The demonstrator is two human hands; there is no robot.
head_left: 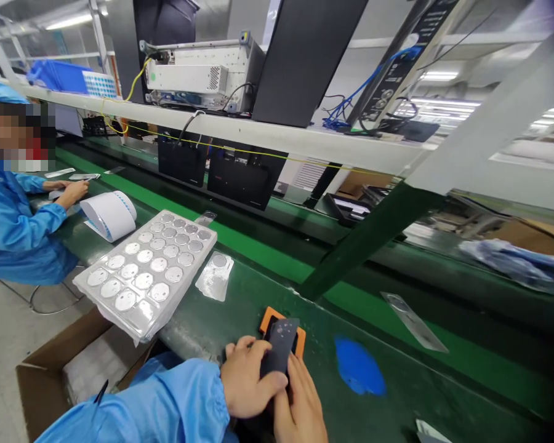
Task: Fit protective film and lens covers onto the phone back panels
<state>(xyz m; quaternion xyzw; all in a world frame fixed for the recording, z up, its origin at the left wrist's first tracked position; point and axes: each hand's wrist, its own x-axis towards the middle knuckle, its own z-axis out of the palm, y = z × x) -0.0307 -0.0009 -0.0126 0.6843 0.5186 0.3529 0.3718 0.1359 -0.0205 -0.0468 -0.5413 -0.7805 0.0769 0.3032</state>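
Observation:
A thin dark-grey rectangular panel with small light marks is tilted over an orange-and-black fixture at the near edge of the bench. My left hand is closed on the panel's left and lower edges, thumb on its near end. Along the fixture's right side lies my right hand, its fingers close together and gripping the fixture. Its thumb is partly hidden by the left hand. The fixture's near part is covered by both hands.
Left of my hands sits a clear tray of round silvery discs, with a transparent film sheet beside it. A blue patch and a clear strip lie right. A cardboard box stands below. A co-worker sits far left.

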